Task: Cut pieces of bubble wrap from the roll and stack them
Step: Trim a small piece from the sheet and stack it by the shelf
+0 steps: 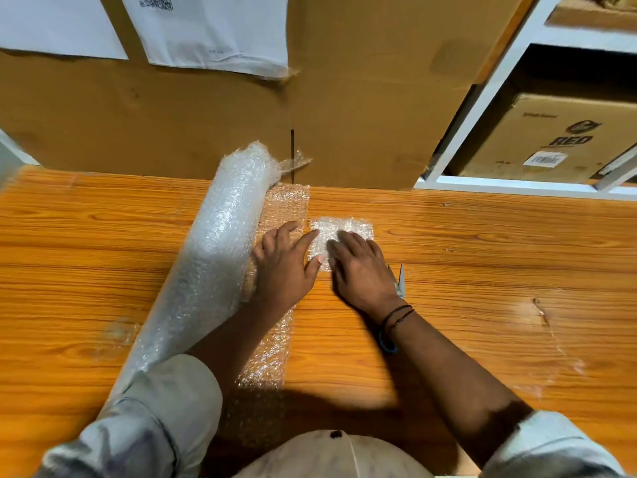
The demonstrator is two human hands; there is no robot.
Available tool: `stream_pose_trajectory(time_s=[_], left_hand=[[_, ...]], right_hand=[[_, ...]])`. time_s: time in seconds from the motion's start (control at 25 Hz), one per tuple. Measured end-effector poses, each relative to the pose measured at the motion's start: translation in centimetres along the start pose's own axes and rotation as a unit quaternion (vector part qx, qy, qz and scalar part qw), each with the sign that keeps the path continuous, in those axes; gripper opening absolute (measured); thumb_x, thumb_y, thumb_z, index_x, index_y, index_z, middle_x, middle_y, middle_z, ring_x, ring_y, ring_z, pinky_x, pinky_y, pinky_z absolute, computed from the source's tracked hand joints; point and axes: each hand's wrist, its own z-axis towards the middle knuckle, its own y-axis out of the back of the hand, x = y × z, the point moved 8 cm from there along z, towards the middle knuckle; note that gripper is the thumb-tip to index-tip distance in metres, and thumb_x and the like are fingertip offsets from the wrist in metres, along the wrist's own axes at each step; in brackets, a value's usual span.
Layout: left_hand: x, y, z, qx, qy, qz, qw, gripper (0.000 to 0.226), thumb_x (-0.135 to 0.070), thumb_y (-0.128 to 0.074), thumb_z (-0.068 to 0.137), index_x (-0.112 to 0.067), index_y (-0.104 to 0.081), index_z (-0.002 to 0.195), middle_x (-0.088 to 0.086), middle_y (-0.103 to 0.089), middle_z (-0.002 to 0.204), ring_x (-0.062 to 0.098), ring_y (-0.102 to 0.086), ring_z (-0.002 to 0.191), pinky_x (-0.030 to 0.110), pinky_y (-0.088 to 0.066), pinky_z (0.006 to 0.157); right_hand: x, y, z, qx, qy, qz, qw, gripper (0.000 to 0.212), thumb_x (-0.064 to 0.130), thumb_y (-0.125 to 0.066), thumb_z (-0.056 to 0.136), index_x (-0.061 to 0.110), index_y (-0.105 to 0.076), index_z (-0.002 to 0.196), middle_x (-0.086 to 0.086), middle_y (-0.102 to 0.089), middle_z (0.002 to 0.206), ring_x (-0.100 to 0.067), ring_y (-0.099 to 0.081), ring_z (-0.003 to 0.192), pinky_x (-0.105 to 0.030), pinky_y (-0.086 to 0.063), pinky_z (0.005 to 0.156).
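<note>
Wooden table (482, 236), one roll (220, 243), right of it one cut stack (348, 227), left hand (282, 267) and right hand (362, 270) touching stack, fingers straight.

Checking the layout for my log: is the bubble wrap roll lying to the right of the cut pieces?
No, the bubble wrap roll lies left of the cut pieces, beyond the left hand.

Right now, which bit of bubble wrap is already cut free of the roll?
The small square piece under the right hand; it lies apart on the table, while the long strip beside it still runs out from the roll.
</note>
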Motion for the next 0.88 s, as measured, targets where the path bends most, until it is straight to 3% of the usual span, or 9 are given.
stream_pose_trajectory(time_s=[0.2,0.32,0.44,0.56,0.72,0.88], left_hand=[[-1.1,0.2,-0.7,0.0,0.003,0.012,1.0,0.046,-0.051,-0.06,0.094,-0.042,-0.057,0.139,0.002,-0.037,0.158,0.031,-0.034,0.135,0.051,-0.029,0.101],[-1.2,0.3,-0.8,0.001,-0.001,0.026,1.0,0.043,-0.052,-0.058,0.095,-0.039,-0.061,0.136,0.003,-0.037,0.158,0.033,-0.034,0.135,0.051,-0.029,0.1],[-2.0,-0.3,-0.4,0.012,0.004,0.04,0.999,0.047,-0.052,-0.058,0.094,-0.035,-0.058,0.138,0.006,-0.034,0.161,0.035,-0.034,0.136,0.053,-0.031,0.102],[-3.7,-0.5,0.5,0.028,-0.003,0.055,0.998,0.048,-0.053,-0.056,0.094,-0.035,-0.056,0.14,0.006,-0.032,0.162,0.035,-0.033,0.138,0.054,-0.032,0.104],[-6.3,-1.9,1.0,0.065,-0.038,0.081,0.994,0.051,-0.052,-0.051,0.097,-0.032,-0.052,0.144,0.004,-0.032,0.163,0.033,-0.032,0.139,0.053,-0.029,0.105],[-9.0,-2.8,2.5,0.095,-0.041,0.086,0.991,0.056,-0.054,-0.044,0.101,-0.03,-0.043,0.151,0.002,-0.027,0.167,0.033,-0.026,0.145,0.053,-0.025,0.11]], right_hand=[[-0.8,0.8,0.4,0.042,0.043,0.026,0.998,0.053,0.023,-0.047,0.095,0.016,-0.056,0.147,-0.011,-0.048,0.158,-0.034,-0.039,0.149,-0.05,-0.032,0.118],[-1.7,0.0,0.8,0.093,0.069,0.004,0.993,0.053,0.018,-0.053,0.094,0.023,-0.057,0.147,-0.007,-0.046,0.16,-0.033,-0.038,0.149,-0.049,-0.039,0.112],[-3.1,0.3,1.2,0.075,0.009,-0.025,0.997,0.048,0.029,-0.053,0.096,0.024,-0.059,0.143,-0.008,-0.053,0.154,-0.035,-0.048,0.139,-0.05,-0.045,0.106],[-4.8,1.7,1.3,0.019,-0.077,-0.054,0.995,0.045,0.041,-0.051,0.097,0.025,-0.062,0.137,-0.006,-0.057,0.147,-0.033,-0.048,0.131,-0.049,-0.041,0.099],[-6.2,0.9,0.0,0.03,-0.042,-0.045,0.998,0.048,0.043,-0.041,0.101,0.027,-0.059,0.143,-0.005,-0.051,0.155,-0.033,-0.041,0.144,-0.05,-0.036,0.102],[-9.7,1.4,0.0,0.05,-0.101,-0.046,0.993,0.051,0.041,-0.04,0.105,0.029,-0.044,0.155,-0.004,-0.037,0.165,-0.03,-0.03,0.151,-0.05,-0.03,0.11]])
